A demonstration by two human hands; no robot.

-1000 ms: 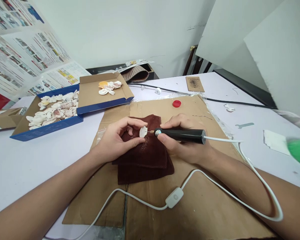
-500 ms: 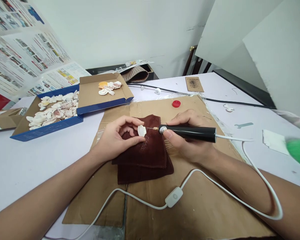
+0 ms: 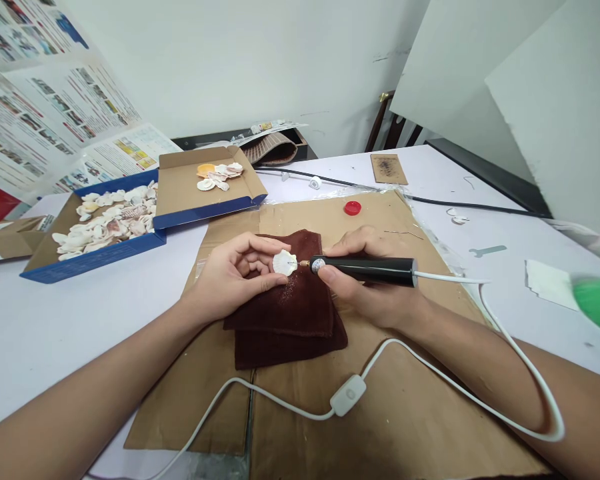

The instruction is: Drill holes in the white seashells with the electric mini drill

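A small white seashell (image 3: 283, 265) is pinched between the thumb and fingers of my left hand (image 3: 240, 273), its ribbed face turned partly toward me. My right hand (image 3: 370, 283) grips a black pen-shaped electric drill (image 3: 375, 270), with the thumb near its round white button. The thin bit points left and its tip lies over the shell's face; how deep it goes I cannot tell. Beneath both hands is a folded dark brown cloth (image 3: 285, 333), sprinkled with pale dust below the shell. A white cord leaves the drill's rear end.
Brown cardboard (image 3: 380, 413) covers the table's middle. An inline switch (image 3: 349, 395) sits on the looping cord. At left, a blue box (image 3: 95, 260) holds many shells, several more lying on its lid (image 3: 180, 193). A red cap (image 3: 353, 208) and small wrench (image 3: 487, 251) lie beyond and right.
My right hand and the drill have moved left, bringing the bit over the shell's face. The shell has turned in my left hand, showing more of its ribbed side.
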